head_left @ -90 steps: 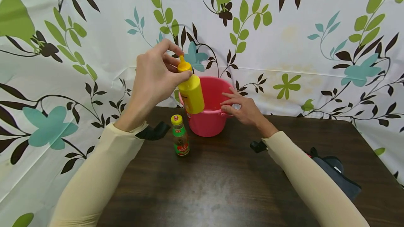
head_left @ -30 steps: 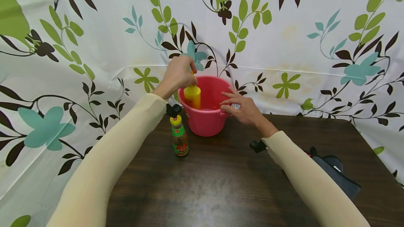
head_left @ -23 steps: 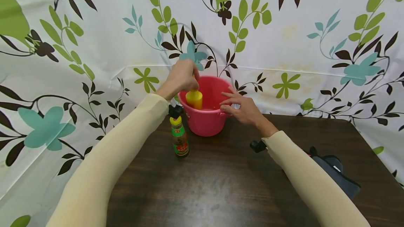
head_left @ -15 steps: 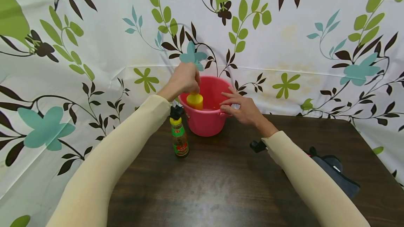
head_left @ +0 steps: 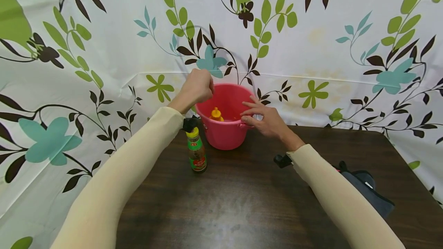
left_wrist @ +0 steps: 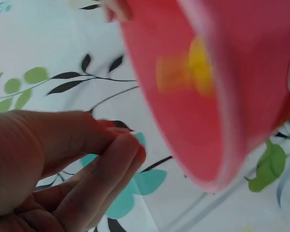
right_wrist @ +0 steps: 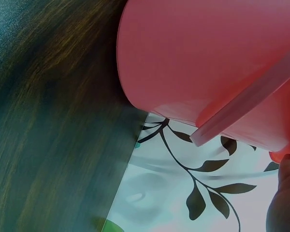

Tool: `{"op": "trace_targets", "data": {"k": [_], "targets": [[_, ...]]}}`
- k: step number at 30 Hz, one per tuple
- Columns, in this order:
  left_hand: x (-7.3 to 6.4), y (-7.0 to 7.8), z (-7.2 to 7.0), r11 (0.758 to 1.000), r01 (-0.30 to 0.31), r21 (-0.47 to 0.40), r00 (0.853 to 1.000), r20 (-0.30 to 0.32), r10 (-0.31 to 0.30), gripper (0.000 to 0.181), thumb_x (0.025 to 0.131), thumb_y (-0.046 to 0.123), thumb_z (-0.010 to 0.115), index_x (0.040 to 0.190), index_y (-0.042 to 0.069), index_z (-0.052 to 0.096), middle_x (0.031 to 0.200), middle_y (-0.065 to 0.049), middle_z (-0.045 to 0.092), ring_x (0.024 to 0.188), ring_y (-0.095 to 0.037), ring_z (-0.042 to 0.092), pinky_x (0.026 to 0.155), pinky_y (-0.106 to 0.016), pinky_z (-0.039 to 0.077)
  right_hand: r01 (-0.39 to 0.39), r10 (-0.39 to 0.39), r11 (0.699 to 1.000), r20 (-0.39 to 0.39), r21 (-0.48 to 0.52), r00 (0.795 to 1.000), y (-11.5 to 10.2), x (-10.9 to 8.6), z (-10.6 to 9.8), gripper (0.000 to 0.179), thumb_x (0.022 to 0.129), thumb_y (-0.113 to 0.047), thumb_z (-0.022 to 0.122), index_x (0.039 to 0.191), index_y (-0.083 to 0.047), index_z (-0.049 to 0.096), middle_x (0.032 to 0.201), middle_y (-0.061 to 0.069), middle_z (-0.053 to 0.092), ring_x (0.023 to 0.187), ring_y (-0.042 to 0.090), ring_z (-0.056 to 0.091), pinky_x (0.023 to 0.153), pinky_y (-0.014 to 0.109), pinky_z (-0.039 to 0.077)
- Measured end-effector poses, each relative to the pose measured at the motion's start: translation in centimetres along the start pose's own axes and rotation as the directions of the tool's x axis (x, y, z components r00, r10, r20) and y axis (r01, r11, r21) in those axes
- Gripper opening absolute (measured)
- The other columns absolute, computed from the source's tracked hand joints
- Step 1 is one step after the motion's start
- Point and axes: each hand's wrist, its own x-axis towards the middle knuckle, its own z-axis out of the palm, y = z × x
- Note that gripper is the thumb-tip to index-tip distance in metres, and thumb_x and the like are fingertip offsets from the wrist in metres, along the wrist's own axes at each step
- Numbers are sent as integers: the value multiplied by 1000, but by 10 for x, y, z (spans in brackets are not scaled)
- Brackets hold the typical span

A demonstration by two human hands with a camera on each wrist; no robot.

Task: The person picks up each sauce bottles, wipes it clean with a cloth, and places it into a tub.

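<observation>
A pink bucket [head_left: 226,135] stands at the back of the table, its mouth tipped toward the head camera. Inside it is a yellow squeeze bottle [head_left: 216,114], nozzle up, mostly hidden by the front wall. My left hand [head_left: 198,85] hovers by the bucket's left rim, fingers loosely bent and holding nothing; the left wrist view shows that hand [left_wrist: 82,164] beside the bucket's mouth. Over the right rim, near the side lug, my right hand [head_left: 264,116] rests with fingers fairly straight. A glass sauce bottle [head_left: 197,153] with yellow cap and green label stands upright in front of the bucket.
Beneath everything is a dark wooden table [head_left: 225,206]. A dark grey fabric item [head_left: 368,189] lies at the right, partly behind the right sleeve. A leaf-patterned cloth [head_left: 304,30] hangs right behind the bucket. The bucket's handle [right_wrist: 251,99] lies against its side.
My left hand lowered the yellow squeeze bottle into the bucket, let go of it, and moved slightly up and left. My right hand has stayed at the rim.
</observation>
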Motion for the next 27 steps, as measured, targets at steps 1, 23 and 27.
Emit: {"op": "trace_targets", "data": {"k": [1,23,27], "targets": [[0,0,-1,1000,-7,5,1000,-10,7,20,84,0,66,89,5,85,96,-13,82,106,-33,66,78,-40,63,-2,2,1000,-1,-3,1000,0,0,0,32,98,-28,75,126,-14,79,157,6,59,164,25,29,111,57,54],[-7,6,0,998,57,13,996,68,-58,19,92,11,73,107,4,81,107,-13,80,103,-31,68,86,-40,64,-21,21,1000,14,-16,1000,-4,0,-1,33,98,-30,75,127,-15,79,157,5,59,164,24,28,114,58,51],[-12,7,3,994,95,51,989,111,-100,49,96,33,74,138,10,68,133,-13,72,119,-32,66,93,-45,64,-19,20,999,17,-30,1000,-4,-1,0,36,98,-31,74,130,-14,77,158,6,58,165,25,27,113,58,52]]}}
